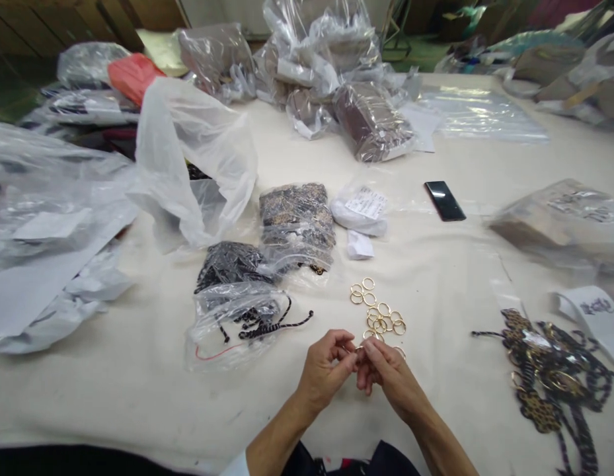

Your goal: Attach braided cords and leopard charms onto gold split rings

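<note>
Left hand and right hand, bottom middle of frame, pinch gold ring, partly hidden. Step looks like handling one ring; next move calls for careful pinch. Loose rings just above on desk. Left of middle, clear bag holds black cords; spotted pieces fill second bag.

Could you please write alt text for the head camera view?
A person's left hand and right hand, fingertips close together, apparently pinch a gold ring beside loose gold rings on a pale table. Bagged black cords and a bag of leopard-patterned pieces lie beyond; at right are a phone and a heap of corded pieces.
</note>
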Tool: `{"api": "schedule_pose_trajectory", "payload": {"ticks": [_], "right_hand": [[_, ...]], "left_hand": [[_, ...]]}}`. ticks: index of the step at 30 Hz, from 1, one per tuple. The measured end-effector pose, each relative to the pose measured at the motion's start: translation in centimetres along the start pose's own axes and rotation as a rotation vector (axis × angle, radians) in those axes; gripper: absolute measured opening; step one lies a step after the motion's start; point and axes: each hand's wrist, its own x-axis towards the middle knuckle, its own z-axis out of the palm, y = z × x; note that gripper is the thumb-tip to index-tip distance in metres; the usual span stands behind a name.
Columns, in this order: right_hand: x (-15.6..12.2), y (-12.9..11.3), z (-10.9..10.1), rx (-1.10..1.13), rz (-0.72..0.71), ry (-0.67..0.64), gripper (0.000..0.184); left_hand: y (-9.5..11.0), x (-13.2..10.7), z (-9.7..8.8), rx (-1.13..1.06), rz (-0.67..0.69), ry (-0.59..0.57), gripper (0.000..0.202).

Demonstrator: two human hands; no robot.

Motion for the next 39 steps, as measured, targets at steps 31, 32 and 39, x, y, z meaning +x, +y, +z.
{"api": "schedule_pose_trajectory", "payload": {"ticks": [31,32,39], "right_hand": [[0.1,7.1,-1.8,0.1,-0.185,-0.023,0.03],[0.1,7.1,-1.8,0.123,-0.189,-0.027,0.03],[0.6,7.1,-1.4,0.08,-0.181,0.054,0.039]], "left_hand": [[-4.3,-0.2,1.5,0.238,0.408,0.057,0.011],[-4.4,-0.2,1.5,0.242,0.418,0.062,0.012],[-4.7,-0.3,1.7,0.315,0.469,0.119,0.012]]}}
